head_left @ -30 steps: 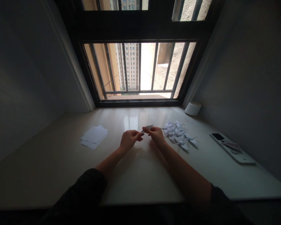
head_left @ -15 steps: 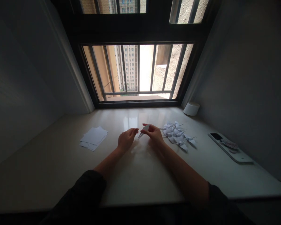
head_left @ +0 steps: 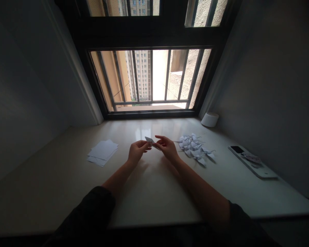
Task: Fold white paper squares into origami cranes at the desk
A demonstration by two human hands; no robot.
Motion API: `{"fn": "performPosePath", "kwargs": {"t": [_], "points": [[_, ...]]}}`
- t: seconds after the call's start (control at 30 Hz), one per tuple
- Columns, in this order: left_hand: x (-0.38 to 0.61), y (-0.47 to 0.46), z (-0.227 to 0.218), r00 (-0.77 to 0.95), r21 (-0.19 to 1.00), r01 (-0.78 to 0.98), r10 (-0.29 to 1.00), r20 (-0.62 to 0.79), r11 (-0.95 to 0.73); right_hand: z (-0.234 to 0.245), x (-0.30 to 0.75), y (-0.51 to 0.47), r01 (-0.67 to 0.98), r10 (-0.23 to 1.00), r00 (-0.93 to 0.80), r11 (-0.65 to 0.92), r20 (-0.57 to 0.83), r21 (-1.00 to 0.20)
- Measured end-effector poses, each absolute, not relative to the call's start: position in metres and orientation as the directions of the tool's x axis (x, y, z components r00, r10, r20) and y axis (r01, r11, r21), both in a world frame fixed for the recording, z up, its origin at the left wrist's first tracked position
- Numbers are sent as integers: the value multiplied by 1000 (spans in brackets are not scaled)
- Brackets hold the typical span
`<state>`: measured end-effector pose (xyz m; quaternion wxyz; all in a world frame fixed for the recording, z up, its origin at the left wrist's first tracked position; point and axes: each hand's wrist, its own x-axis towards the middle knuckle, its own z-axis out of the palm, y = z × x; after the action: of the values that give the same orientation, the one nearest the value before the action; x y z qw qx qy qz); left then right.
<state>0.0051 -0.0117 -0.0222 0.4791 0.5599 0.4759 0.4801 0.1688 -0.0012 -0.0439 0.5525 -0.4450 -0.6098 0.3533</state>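
Observation:
Between my two hands, above the pale sill, is a small folded piece of white paper, narrow and pointed. The fingers of my left hand pinch it from the left side. My right hand grips its right part between thumb and fingers, which hide some of the folds. To the right of my right hand lies a cluster of folded paper cranes with pointed wings and thin tips. On the left rests a loose stack of square white paper sheets.
A white rounded object stands in the back right corner. Nearer on the right lies a phone in a pale case. The barred window closes off the back, with walls on both sides. The sill's front edge runs near my forearms.
The folded paper has turned over, its wide end now pointing up to the left instead of its thin points hanging down left. My left fingers have closed on it.

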Motion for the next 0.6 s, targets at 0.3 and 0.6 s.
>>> {"fn": "performPosePath", "kwargs": {"t": [0.3,0.6], "points": [[9,-8,-29,111,989,-40,983,144,-141,-41,166,-7,178,923,93,353,373,-919],[9,-9,-31,69,992,-16,990,124,-123,-34,163,-18,503,805,38,497,592,-707]]}}
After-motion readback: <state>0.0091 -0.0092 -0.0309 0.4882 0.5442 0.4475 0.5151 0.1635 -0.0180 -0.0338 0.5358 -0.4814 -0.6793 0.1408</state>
